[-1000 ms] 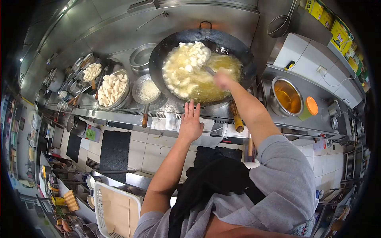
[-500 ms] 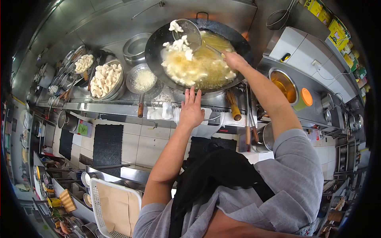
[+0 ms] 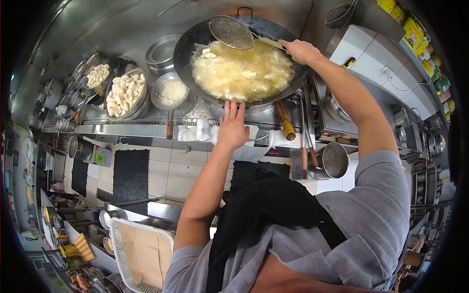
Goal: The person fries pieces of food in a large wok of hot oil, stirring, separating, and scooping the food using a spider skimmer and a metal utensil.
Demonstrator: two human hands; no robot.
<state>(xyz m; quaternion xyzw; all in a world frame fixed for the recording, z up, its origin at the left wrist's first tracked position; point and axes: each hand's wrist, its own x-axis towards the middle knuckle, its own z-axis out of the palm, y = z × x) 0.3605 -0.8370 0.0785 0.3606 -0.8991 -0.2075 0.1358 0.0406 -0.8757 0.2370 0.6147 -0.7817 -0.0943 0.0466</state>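
My right hand [image 3: 302, 52] is closed round the handle of a round mesh strainer [image 3: 231, 32]. Its basket is tilted over the far left part of a large black wok [image 3: 183, 61] and looks bare. In the wok, yellowish oil [image 3: 244, 71] bubbles with pale foam, and pale pieces [image 3: 209, 52] show at its left side. My left hand [image 3: 233, 128] lies with fingers stretched out at the wok's near rim. Whether the fingertips touch the rim, I cannot tell. Just below it are white cloths [image 3: 201, 131] on the counter's front edge.
Left of the wok stand a ladle of white grains [image 3: 169, 128], a bowl of pale chunks [image 3: 127, 95], another dish of pieces [image 3: 98, 75] and a metal pot [image 3: 163, 51]. A bamboo brush [image 3: 287, 129] lies right of my left hand. A paper-lined white basket [image 3: 117, 239] stands lower left.
The strainer has tipped its pale pieces into the wok and moved up and slightly right. My right hand has moved up and right with it. My left hand stays near the rim.
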